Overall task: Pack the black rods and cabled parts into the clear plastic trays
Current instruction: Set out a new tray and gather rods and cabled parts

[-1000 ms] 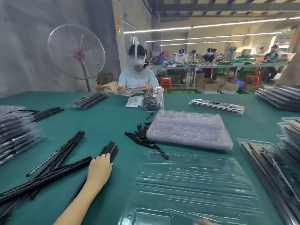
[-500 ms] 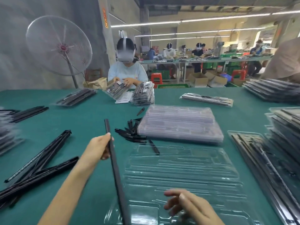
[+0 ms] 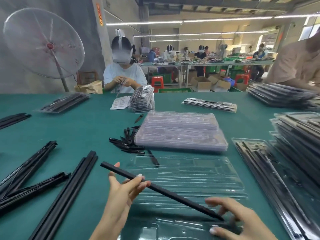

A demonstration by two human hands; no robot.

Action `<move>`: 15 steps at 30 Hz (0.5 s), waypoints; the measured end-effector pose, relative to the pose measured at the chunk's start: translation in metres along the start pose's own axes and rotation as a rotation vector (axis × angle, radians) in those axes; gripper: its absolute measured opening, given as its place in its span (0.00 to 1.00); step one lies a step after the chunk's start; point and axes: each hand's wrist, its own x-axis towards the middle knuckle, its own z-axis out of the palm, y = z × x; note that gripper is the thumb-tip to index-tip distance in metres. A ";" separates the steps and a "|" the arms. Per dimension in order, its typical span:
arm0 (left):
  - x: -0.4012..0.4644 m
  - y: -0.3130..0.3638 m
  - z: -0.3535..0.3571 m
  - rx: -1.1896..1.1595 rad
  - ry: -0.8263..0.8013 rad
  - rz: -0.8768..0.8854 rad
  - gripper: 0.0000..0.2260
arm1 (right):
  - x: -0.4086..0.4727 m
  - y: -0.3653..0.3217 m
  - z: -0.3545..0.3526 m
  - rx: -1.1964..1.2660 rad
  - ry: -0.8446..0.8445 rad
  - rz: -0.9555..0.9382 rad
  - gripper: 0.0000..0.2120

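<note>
Rod (image 3: 161, 189) – long, black and straight – now lies slanted across the front of the clear tray (image 3: 187, 175), where half a second ago it stood nearly upright at the tray's left edge, pinched only by the left hand. The right hand (image 3: 242, 224), then hovering loosely curled above the tray's near end, has come to meet the rod's lower tip. The camera has also dipped closer to the table (image 3: 83, 129).

Its long axis runs from upper left, over bare green cloth, down to lower right over the tray's near half, the far end raised and the near end low.

The left hand (image 3: 124, 189) holds the rod near its upper third, fingers curled round it with the thumb spread free – the right hand's fingertips close on the lower tip, though motion blur keeps the exact grip unclear. That tip is hidden behind the right fingers, so whether it touches the tray cannot be told. More rods (image 3: 69, 191) lie loose at the left, and the tray's near edge is cut off by the frame.
</note>
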 end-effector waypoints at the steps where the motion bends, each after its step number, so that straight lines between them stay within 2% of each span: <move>1: -0.002 -0.001 0.002 -0.033 0.006 -0.010 0.28 | -0.001 0.003 0.005 -0.047 -0.051 -0.026 0.32; 2: -0.003 -0.003 0.004 -0.049 0.013 -0.024 0.25 | 0.000 0.007 0.008 -0.143 -0.084 -0.088 0.32; 4: -0.004 -0.008 0.003 -0.039 -0.006 -0.066 0.17 | 0.006 0.018 0.008 -0.423 0.017 -0.247 0.32; 6: -0.006 -0.008 0.000 -0.019 -0.066 -0.153 0.10 | 0.010 0.020 0.007 -0.579 0.076 -0.283 0.32; 8: -0.005 -0.007 -0.006 0.005 -0.085 -0.222 0.09 | 0.013 0.022 0.007 -0.667 0.122 -0.282 0.26; 10: -0.001 -0.003 -0.016 0.049 -0.024 -0.158 0.07 | 0.016 0.030 0.005 -0.686 0.178 -0.286 0.21; 12: 0.006 0.002 -0.029 0.180 0.075 0.027 0.04 | 0.021 0.041 -0.006 -0.687 0.349 -0.359 0.07; 13: 0.008 0.003 -0.035 0.290 0.110 0.106 0.04 | 0.022 0.045 -0.012 -0.661 0.404 -0.348 0.11; 14: 0.009 0.004 -0.040 0.422 0.119 0.162 0.05 | 0.024 0.050 -0.017 -0.631 0.411 -0.327 0.22; 15: 0.009 0.002 -0.043 0.569 0.109 0.202 0.07 | 0.024 0.055 -0.021 -0.626 0.403 -0.315 0.28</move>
